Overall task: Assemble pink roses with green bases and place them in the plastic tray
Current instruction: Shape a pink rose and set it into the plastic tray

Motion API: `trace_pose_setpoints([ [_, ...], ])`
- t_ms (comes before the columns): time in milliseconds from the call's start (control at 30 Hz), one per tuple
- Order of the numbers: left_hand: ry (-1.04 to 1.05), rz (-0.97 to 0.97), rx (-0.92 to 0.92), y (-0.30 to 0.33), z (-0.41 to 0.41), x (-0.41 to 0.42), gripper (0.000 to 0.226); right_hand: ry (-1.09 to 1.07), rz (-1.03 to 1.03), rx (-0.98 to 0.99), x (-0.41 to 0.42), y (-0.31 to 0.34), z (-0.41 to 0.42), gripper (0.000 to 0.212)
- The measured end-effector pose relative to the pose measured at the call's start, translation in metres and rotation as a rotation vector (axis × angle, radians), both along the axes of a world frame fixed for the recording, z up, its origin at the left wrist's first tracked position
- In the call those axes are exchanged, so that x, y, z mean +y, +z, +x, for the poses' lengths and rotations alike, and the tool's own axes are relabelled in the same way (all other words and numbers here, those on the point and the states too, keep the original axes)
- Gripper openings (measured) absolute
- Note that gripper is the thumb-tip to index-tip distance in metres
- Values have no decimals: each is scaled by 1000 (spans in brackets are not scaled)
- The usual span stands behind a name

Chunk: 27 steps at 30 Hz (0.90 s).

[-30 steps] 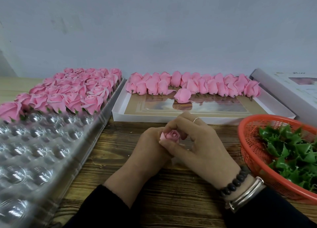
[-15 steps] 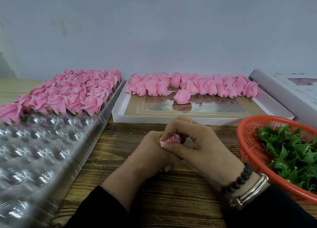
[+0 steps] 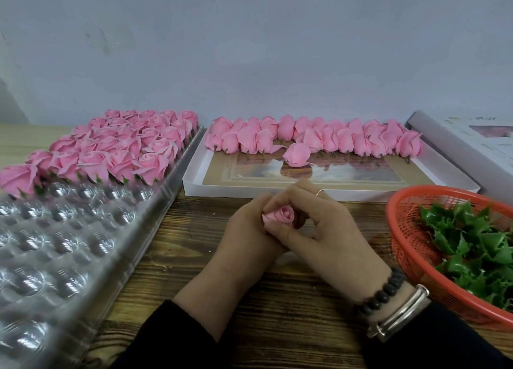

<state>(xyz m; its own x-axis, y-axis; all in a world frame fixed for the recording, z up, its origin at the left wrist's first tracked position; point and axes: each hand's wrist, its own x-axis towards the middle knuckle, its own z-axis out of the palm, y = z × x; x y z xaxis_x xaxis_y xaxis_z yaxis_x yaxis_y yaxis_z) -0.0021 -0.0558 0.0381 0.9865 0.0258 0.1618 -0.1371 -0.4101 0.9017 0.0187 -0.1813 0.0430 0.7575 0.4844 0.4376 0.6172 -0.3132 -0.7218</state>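
Rose in hand: a small pink soft-petalled rose bud (image 3: 279, 216) sits at the centre of the view, bloom facing up toward the camera, likely so the petals stay in sight while it is worked.
Left hand (image 3: 247, 235): its grip is curled around the bud from 9 o'clock, cupping the underside; whether a green base is already fitted beneath is hidden.
Right hand (image 3: 324, 235): its grip pinches the bud from 3 o'clock, fingertip on the top petals, thumb below, seemingly shaping or seating it.
Clear plastic tray with round dimples (image 3: 69, 246): lies at 9 o'clock on the wooden table (image 3: 277, 313), within easy reach of the left hand.
Finished pink roses with green bases (image 3: 116, 146): fill the tray's far rows at 10 o'clock; near cups stay bare, so filling apparently runs far to near.
White shallow cardboard box (image 3: 433, 168): at 12 o'clock, holding unassembled pink buds (image 3: 319, 138) laid on their sides along its far edge.
Red plastic mesh basket (image 3: 402, 243): at 3 o'clock beside the right hand, holding green spiky plastic bases (image 3: 477, 243), a handy supply.
Progress: judging by the tray, roughly a third is filled.
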Motion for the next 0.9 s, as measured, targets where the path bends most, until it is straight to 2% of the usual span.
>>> trace_pose_setpoints([
  [67, -47, -112, 84, 0, 0, 3, 35, 33, 4, 41, -1, 2, 1, 9],
  [167, -150, -116, 170, 3, -1, 5, 20, 92, 2, 84, -3, 3, 1, 12],
  [233, -161, -109, 190, 3, -2, 5, 30, 104, 10, 109, -3, 3, 1, 14],
  [300, -161, -111, 146, 3, -3, 4, 36, 94, 27, 105, -3, 3, 0, 18],
  [367, -185, -105, 48, 5, -4, 3, 30, 65, 46, 83, -2, 1, -1, 31],
  [433, -216, -48, -24, 6, -4, 1, 25, 28, 51, 76, 0, 0, -2, 46],
  [533, -193, 72, -88, 5, -5, -5, 22, -5, 92, 139, 6, -2, -5, 57],
  [600, -183, 16, -108, 4, -6, -8, 15, -23, 105, 175, 9, -4, -6, 57],
  [800, -197, -209, -155, 3, -9, -17, 18, -9, 43, 233, 5, -5, -3, 42],
  [900, -179, -206, -182, 2, -8, -17, 15, 26, -4, 271, 1, -5, 1, 55],
])
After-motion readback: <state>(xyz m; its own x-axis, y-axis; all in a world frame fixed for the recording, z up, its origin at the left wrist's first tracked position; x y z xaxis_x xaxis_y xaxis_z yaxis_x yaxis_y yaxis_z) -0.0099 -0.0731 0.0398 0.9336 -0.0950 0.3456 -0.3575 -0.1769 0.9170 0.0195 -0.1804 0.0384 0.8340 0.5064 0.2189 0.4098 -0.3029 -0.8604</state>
